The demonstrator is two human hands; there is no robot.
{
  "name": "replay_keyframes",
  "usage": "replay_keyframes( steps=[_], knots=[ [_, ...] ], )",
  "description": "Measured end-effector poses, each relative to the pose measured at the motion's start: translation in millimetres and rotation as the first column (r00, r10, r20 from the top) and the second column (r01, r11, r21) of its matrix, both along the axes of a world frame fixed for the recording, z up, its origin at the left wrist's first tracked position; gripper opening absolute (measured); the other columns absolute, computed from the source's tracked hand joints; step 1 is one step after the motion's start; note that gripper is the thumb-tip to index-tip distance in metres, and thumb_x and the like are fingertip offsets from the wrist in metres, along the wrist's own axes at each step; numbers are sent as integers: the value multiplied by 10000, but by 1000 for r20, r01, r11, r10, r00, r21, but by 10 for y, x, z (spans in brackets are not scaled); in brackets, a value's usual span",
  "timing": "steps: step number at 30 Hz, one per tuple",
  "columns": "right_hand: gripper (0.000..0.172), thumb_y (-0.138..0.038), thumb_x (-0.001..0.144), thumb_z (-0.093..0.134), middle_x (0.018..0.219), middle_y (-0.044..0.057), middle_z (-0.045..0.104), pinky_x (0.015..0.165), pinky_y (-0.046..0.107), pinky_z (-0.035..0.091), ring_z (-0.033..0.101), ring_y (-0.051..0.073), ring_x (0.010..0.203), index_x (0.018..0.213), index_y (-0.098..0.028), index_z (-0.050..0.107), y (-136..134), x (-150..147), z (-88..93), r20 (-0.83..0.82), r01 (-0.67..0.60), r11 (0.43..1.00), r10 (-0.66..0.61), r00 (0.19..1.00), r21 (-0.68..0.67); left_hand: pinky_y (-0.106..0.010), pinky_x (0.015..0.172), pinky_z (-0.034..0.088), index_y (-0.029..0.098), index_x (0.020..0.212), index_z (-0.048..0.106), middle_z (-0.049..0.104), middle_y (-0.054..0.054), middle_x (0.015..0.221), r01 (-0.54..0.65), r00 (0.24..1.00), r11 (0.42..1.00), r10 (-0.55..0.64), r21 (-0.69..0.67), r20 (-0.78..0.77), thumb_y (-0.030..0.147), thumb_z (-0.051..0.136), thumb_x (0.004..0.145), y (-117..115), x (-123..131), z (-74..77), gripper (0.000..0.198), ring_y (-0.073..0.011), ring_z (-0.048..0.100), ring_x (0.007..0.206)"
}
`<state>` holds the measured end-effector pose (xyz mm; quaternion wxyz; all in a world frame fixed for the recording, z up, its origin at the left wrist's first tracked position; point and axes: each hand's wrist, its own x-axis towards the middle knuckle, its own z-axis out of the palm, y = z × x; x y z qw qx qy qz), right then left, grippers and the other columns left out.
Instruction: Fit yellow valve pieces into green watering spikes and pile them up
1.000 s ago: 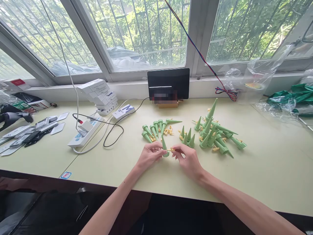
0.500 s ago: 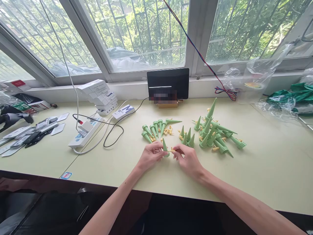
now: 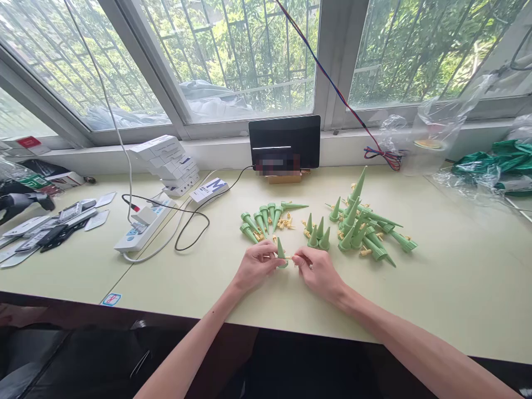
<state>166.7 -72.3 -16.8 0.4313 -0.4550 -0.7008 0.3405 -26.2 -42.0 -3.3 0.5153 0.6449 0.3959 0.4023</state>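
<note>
My left hand (image 3: 258,267) is closed on a green plastic watering spike (image 3: 280,247), its pointed end up, just above the table. From the spike's right side near the base juts a small yellow valve (image 3: 289,257). The fingertips of my right hand (image 3: 319,272) pinch the valve's outer end and partly cover it. Whether the valve is seated in the spike cannot be made out. Behind my hands lie a row of green spikes (image 3: 263,215) and a few loose yellow valves (image 3: 286,223). To the right, spikes fitted with yellow valves form a heap (image 3: 353,221).
A dark screen (image 3: 285,141) leans on a small stand by the window. A power strip (image 3: 145,224) with cables, stacked white boxes (image 3: 166,160) and a flat white box (image 3: 210,189) are at left. Phones and cards (image 3: 62,224) lie farther left; plastic bags (image 3: 477,172) are at right.
My right fingers have shifted slightly on the yellow valve; its upright stub, visible before, no longer shows. My left hand keeps the spike in place. The view has moved very slightly.
</note>
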Motion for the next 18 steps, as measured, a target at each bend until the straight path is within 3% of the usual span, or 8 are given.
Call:
replay_keyframes(
  steps=[9,18],
  knots=[
    [368,-282,992,396,584,-22,436,537,263,289,363,118,535,634,-196,399,6,-11,-10,60,4,1000,-6,998,26,-193,419,466,135,794,737,514,-5,798,14,1000,1000,-14,16,12,252,801,719,4,1,-25,152,-50,503,510],
    [337,-323,1007,405,638,-14,504,550,256,337,413,121,560,722,-183,518,27,-36,-10,1,28,1000,-28,1000,1,-173,420,452,127,741,688,504,7,752,-57,998,997,59,53,-27,286,778,743,-3,13,9,183,-47,499,509]
  ],
)
